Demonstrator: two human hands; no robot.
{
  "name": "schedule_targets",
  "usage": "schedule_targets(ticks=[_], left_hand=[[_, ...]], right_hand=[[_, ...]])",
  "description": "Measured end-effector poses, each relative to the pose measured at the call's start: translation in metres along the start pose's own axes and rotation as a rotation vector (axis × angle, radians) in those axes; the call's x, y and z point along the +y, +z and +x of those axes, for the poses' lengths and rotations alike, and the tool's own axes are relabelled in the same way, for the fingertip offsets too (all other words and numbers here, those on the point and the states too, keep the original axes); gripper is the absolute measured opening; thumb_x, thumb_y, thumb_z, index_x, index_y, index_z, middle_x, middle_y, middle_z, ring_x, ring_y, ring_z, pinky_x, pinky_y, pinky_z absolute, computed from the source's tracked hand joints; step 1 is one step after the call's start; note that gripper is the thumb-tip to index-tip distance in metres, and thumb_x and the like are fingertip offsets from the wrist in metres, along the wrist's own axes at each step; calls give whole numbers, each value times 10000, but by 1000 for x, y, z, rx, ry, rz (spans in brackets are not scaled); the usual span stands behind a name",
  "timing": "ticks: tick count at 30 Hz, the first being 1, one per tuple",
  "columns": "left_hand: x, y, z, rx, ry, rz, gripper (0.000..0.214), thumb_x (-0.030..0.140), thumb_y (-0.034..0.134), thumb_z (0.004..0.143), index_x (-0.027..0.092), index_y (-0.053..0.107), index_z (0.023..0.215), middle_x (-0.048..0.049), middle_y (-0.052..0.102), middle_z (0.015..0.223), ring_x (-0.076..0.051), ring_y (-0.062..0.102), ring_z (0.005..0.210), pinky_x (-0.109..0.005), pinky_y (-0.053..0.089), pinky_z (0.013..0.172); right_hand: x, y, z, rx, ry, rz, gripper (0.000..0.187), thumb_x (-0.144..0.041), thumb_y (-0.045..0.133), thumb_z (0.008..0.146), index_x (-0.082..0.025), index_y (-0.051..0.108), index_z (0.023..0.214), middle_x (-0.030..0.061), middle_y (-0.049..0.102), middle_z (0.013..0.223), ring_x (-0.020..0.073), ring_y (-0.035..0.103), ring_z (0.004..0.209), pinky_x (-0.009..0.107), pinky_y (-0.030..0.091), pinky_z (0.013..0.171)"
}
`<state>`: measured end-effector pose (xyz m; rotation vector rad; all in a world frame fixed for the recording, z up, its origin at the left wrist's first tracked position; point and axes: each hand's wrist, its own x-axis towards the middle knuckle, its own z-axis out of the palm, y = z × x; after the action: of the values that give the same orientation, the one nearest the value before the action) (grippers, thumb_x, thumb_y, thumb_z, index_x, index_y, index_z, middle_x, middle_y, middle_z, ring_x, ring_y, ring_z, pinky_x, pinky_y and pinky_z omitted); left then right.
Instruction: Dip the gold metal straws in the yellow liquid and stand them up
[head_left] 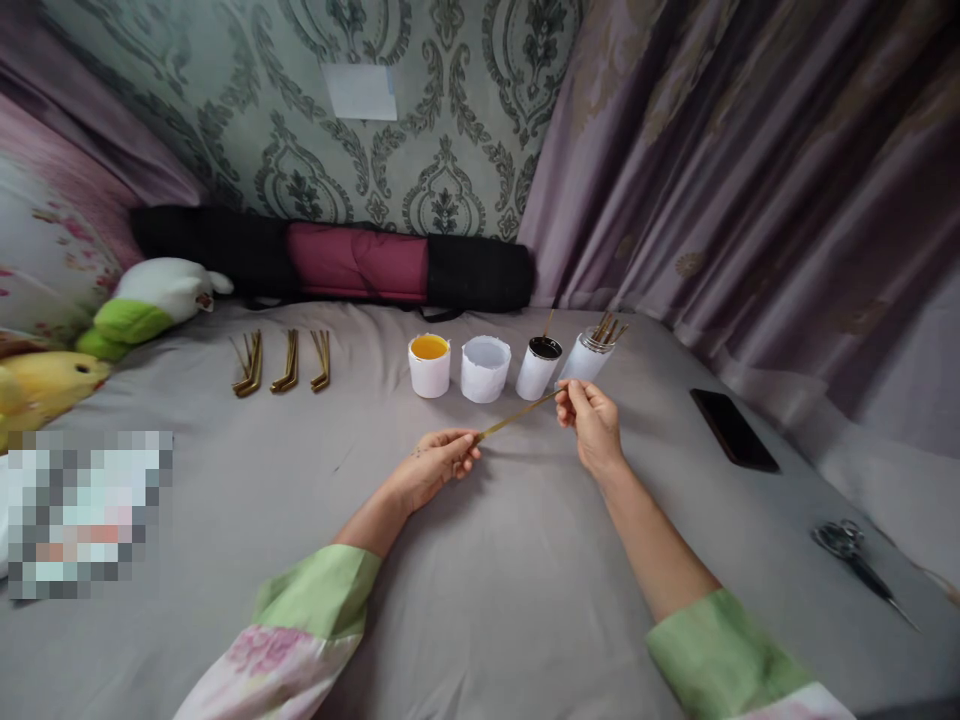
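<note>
A thin gold-coloured strip point(517, 414) runs slantwise between my two hands, above the grey sheet. My left hand point(442, 462) pinches its lower left end between thumb and fingers. At the upper right end, my right hand point(591, 420) closes its fingertips on the strip, just in front of the white-wrapped containers. These are a cup with yellow inside point(429, 376), a wider white cup point(485, 372), a tilted-looking tin with a dark inside point(537, 374), and a jar point(587, 362) with several thin brown sticks standing in it.
Three bundles of bent gold strips point(285, 365) lie at the left. A black phone point(733, 430) and a dark-handled pointed tool point(855, 560) lie right. Plush toys point(150, 300) and a blurred-out packet point(90, 520) are left. A black-and-maroon roll point(360, 262) lines the wall.
</note>
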<state>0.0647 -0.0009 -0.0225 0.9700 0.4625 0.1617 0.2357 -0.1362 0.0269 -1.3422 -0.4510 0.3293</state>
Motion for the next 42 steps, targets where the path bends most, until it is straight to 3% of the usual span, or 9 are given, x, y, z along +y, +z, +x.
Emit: schedule_targets(ticks=[9, 24, 42], left_hand=[[5, 0, -2, 10, -12, -70, 274, 266, 614, 729, 84, 606, 935, -47, 583, 716, -53, 510, 550, -164, 363, 475], [18, -2, -6, 83, -63, -248, 169, 113, 545, 763, 74, 593, 920, -49, 576, 723, -55, 521, 563, -167, 447, 539], [19, -8, -4, 58, -67, -329, 180, 132, 560, 759, 83, 588, 929, -35, 554, 724, -52, 498, 557, -167, 441, 518]], right_hand=[[-13, -4, 4, 8, -45, -74, 271, -416, 554, 736, -151, 577, 787, -8, 536, 628, 46, 437, 451, 173, 324, 385], [-58, -25, 29, 80, -134, -163, 243, -395, 576, 722, -153, 589, 747, -6, 541, 617, 40, 435, 425, 162, 317, 357], [-109, -34, 74, 193, -281, -301, 200, -351, 539, 757, -159, 585, 730, 2, 566, 615, 37, 442, 397, 147, 311, 324]])
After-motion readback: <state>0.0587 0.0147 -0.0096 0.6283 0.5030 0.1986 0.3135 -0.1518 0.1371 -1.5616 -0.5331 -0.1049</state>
